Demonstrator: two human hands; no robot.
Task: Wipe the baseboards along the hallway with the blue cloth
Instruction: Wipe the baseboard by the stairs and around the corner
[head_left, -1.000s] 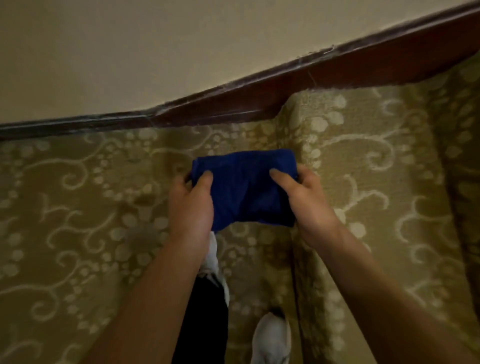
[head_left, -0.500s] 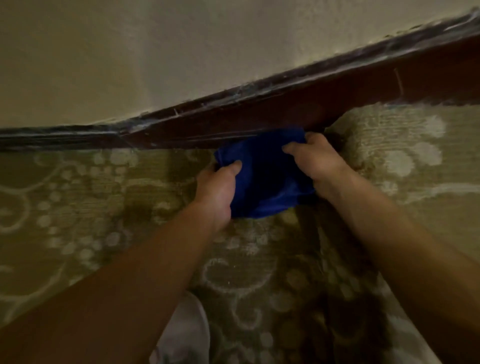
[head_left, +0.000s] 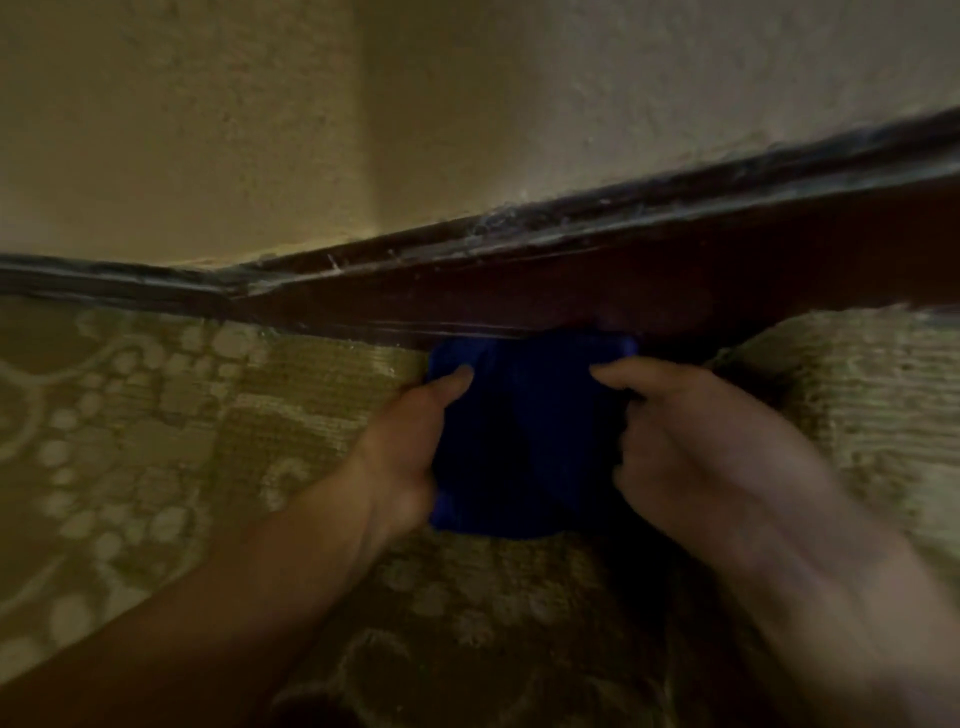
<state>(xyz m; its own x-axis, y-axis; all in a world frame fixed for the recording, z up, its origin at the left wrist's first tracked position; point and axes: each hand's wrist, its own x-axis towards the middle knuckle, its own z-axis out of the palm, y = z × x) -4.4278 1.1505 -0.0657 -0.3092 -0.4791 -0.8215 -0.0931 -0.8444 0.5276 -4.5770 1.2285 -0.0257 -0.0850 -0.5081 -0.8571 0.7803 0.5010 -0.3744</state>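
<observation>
Forearms come in from the bottom edge, both mine, converging on one spot low at the wall. My left hand (head_left: 400, 457) grips the left edge of the blue cloth (head_left: 524, 441), thumb laid on top, other fingers tucked under and hidden. My right hand (head_left: 691, 452) grips the right edge the same way, thumb on top, fingers curled round the fabric; it is motion-blurred, so finer finger detail I cannot tell. Both grips closed on the cloth, nothing else held.

Cloth sits bunched between the two hands, over the patterned carpet (head_left: 156, 441), its far edge touching or just at the foot of the baseboard (head_left: 649, 291); actual contact is lost in shadow.

Key relation: the baseboard lies straight ahead of both grips, beyond the cloth, and its long axis runs left to right, rising toward the right in this view. So my judgement is that the coming stroke goes sideways along that axis, not forward. Both hands look about equally near the board.

Dust and cobwebs (head_left: 493, 223) show on the board's top lip, above where the cloth now is. Plain wall (head_left: 467, 104) beyond that.
</observation>
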